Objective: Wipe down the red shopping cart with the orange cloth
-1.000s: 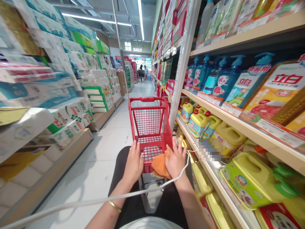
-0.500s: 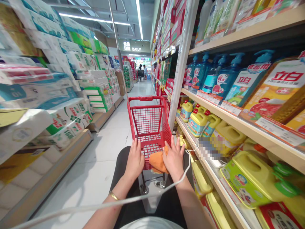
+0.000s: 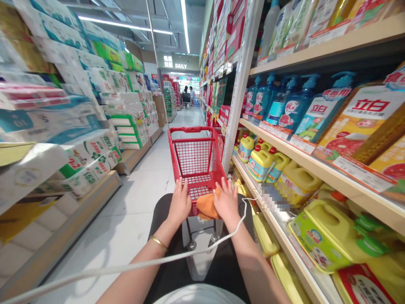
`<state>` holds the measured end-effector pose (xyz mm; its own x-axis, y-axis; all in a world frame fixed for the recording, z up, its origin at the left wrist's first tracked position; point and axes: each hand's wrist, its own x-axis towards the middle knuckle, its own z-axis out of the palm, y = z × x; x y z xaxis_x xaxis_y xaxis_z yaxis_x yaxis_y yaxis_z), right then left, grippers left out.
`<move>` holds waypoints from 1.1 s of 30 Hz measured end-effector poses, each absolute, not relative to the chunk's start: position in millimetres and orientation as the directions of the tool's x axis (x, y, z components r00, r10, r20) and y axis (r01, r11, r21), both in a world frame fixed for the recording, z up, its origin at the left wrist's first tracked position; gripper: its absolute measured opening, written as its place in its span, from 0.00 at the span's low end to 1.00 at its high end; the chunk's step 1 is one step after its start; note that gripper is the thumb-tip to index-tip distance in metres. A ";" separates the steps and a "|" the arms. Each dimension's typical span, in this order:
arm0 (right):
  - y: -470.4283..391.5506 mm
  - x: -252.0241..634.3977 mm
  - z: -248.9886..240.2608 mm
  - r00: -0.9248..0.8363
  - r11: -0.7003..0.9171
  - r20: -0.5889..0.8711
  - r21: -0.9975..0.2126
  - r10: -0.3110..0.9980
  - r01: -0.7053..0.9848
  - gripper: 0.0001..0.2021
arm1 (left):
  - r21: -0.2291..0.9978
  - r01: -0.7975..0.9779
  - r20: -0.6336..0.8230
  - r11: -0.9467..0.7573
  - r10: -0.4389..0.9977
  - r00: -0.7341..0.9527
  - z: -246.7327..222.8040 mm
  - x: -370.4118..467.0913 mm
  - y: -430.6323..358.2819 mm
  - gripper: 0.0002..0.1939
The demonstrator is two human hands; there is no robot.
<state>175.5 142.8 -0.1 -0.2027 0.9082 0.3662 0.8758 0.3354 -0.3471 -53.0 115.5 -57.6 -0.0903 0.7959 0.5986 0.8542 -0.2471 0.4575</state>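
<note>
- Head view: I count one red cart (image 3: 200, 180), its mesh floor showing.
- Left hand (image 3: 179, 202): fingers extended, loosely together, by the cart's near end.
- Right hand (image 3: 227, 203): fingers spread, against one orange cloth (image 3: 205, 206) there; any pinch I cannot tell.
- One large bottle (image 3: 357, 122) shows amber liquid.

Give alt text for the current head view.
A person's open left hand and right hand are at the near end of a red shopping cart, an orange cloth against the right. A white cable crosses the foreground; wrapped packs are stacked left, bottles on shelves right.
</note>
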 end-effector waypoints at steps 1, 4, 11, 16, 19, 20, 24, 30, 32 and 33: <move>143.1 167.5 -2.2 -0.265 0.395 0.369 -0.344 0.891 0.852 0.26 | 0.467 0.851 0.591 -0.241 0.801 -0.097 -58.6 -56.6 121.2 0.38; 145.0 139.6 -5.4 -0.424 0.534 0.351 -0.327 0.835 0.780 0.26 | 0.477 0.847 0.575 -0.233 0.812 -0.101 -59.2 -71.9 138.3 0.37; 201.6 134.4 11.9 -0.433 0.490 0.240 -0.299 0.869 0.819 0.26 | 0.487 0.843 0.557 -0.228 0.825 -0.098 -50.6 -97.7 186.0 0.36; 235.1 129.4 16.0 -0.337 0.387 0.209 -0.285 0.918 0.877 0.27 | 0.522 0.832 0.536 -0.191 0.832 -0.145 -48.8 -92.1 220.3 0.34; 238.0 113.6 13.4 -0.325 0.370 0.195 -0.281 0.925 0.886 0.28 | 0.525 0.832 0.524 -0.182 0.839 -0.147 -49.0 -93.9 233.1 0.35; 238.2 109.4 12.5 -0.348 0.392 0.194 -0.279 0.917 0.877 0.27 | 0.522 0.833 0.521 -0.182 0.841 -0.143 -49.2 -97.0 235.4 0.35; 249.9 110.4 13.8 -0.449 0.487 0.191 -0.277 0.873 0.829 0.25 | 0.499 0.844 0.516 -0.196 0.850 -0.108 -51.1 -117.2 238.2 0.35; 262.4 110.6 11.6 -0.361 0.427 0.256 -0.284 0.897 0.859 0.25 | 0.484 0.859 0.512 -0.167 0.850 -0.123 -58.0 -123.7 249.9 0.37; 250.8 91.8 4.7 -0.389 0.461 0.278 -0.278 0.878 0.843 0.25 | 0.488 0.861 0.510 -0.145 0.847 -0.147 -59.2 -120.4 255.3 0.36; 244.4 81.9 1.2 -0.416 0.490 0.285 -0.274 0.863 0.828 0.25 | 0.488 0.862 0.510 -0.137 0.847 -0.154 -59.2 -119.4 257.0 0.36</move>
<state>81.9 244.4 1.2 -0.4164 0.8632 0.2853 0.8277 0.4898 -0.2740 -119.4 257.0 -59.2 -0.1539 0.8466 0.5096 0.8621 -0.1369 0.4878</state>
